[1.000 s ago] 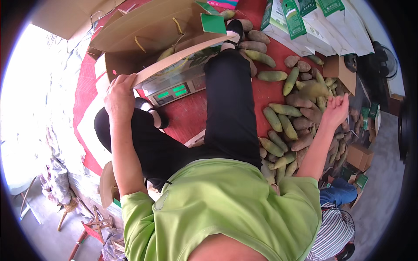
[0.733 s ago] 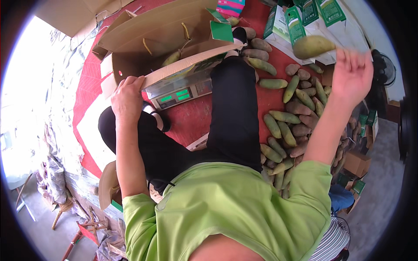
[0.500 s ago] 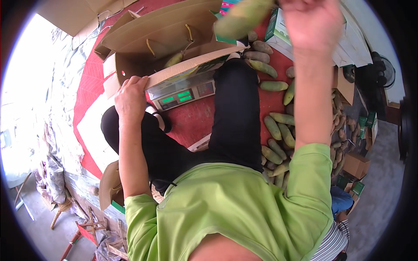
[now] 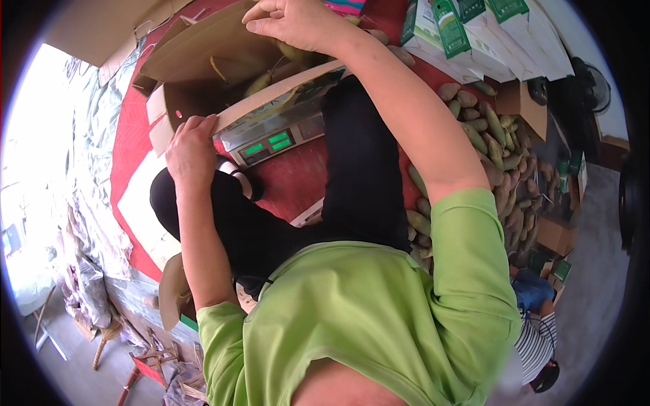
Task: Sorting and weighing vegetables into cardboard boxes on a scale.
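An open cardboard box [image 4: 162,118] with cord handles rests on a digital scale [image 4: 261,150] whose display glows green. My left hand [image 4: 192,152] is closed on the near left edge of the box. Above the box's far right part, my right hand [image 4: 298,24] is open, fingers stretched out and holding nothing. Below its wrist, a long green radish-like vegetable [image 4: 292,54] lies in the box, partly hidden. Another green radish-like vegetable [image 4: 258,84] with a thin root lies to its left.
Several green and brownish vegetables [image 4: 497,145] are heaped on the right. White and green cartons [image 4: 453,40] stand at the far right, near a brown box [image 4: 525,105]. A person in a striped top [image 4: 538,345] is at the lower right. Red matting [image 4: 291,179] covers the floor.
My right hand has moved left from beyond the box to above it. The green radish-like vegetable it held has left its fingers, which have opened. My left hand keeps its hold on the box.
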### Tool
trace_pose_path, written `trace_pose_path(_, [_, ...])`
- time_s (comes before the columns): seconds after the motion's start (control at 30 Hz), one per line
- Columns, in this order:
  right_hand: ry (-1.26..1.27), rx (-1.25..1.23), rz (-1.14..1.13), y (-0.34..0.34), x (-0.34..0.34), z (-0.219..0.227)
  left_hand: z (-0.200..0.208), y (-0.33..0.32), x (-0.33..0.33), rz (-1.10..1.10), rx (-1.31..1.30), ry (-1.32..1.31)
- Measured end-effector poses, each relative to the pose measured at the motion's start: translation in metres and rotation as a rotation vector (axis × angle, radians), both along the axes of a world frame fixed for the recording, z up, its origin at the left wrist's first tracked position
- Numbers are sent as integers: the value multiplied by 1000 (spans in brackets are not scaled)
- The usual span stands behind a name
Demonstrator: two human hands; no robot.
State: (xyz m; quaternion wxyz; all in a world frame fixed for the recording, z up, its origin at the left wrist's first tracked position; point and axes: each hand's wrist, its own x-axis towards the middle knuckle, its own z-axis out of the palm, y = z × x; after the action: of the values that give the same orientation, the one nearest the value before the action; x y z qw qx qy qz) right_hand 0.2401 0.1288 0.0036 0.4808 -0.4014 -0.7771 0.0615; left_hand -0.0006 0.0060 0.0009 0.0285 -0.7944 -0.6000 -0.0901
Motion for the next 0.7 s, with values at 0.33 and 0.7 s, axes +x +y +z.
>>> trace_pose_path(0.33, [636,-613,-266,-132,130,-35,1,4,-5,47,-52,16])
trace_pose_path(0.7, [-43,-1138,-903,-376,208,-239,-12,14,-24,-8,-6,20])
